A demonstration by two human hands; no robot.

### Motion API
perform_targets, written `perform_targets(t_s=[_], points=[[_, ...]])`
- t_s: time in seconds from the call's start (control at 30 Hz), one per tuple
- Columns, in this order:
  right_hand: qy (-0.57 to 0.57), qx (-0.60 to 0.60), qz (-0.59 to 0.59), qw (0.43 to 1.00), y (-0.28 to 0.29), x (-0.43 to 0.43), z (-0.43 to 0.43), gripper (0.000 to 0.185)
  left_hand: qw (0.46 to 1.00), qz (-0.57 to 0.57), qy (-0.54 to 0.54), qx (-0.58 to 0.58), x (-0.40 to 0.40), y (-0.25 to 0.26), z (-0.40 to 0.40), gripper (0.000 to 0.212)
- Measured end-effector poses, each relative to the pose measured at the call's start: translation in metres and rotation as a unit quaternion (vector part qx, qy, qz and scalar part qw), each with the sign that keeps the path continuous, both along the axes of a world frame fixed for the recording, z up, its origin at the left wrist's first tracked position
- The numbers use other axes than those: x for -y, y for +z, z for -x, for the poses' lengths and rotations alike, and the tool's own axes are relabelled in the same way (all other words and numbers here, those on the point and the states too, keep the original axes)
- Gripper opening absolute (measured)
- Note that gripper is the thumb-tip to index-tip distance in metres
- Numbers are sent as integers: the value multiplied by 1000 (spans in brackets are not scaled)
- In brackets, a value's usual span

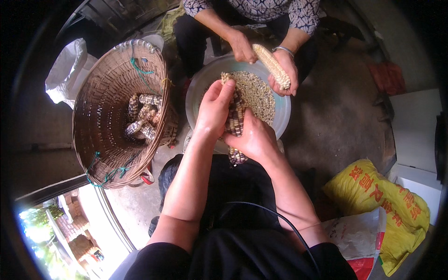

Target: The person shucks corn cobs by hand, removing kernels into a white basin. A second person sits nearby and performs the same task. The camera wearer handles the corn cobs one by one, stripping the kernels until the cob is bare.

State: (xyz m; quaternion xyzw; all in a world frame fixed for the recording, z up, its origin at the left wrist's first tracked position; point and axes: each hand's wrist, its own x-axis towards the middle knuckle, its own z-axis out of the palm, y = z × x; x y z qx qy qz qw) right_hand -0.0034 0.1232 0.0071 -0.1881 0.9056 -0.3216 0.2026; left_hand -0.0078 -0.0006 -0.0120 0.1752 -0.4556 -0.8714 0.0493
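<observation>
A purple-and-cream ear of corn point(236, 123) is held lengthwise between my two hands, over the near side of a wide basin point(282, 120). My left hand point(214, 110) grips its far end, where a pale tip point(225, 77) sticks out past the thumb. Around the lower part wraps my right hand point(254, 134), and the dark near end shows below it. The fingers hide much of the middle, so I cannot tell whether a second cob is in the grip. Loose corn kernels point(260, 99) cover the basin's bottom.
Across the basin, a person's hands point(285, 70) hold a pale corn cob point(271, 64). To the left, a tilted wicker basket point(101, 87) contains several ears of corn point(145, 113). A white sack point(68, 75) stands behind it. Yellow printed sacks point(395, 210) lie at the right.
</observation>
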Motion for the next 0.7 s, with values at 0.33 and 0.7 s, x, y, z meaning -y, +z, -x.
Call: perform_targets(t_s=[0.33,0.7], points=[[16,13,-10,1000,3,2,-5,58,995,94,39,-1,-2,-8,2,33],[7,24,2,1000,4,-3,3,66,993,-56,-79,-66,9,-2,-1,26]])
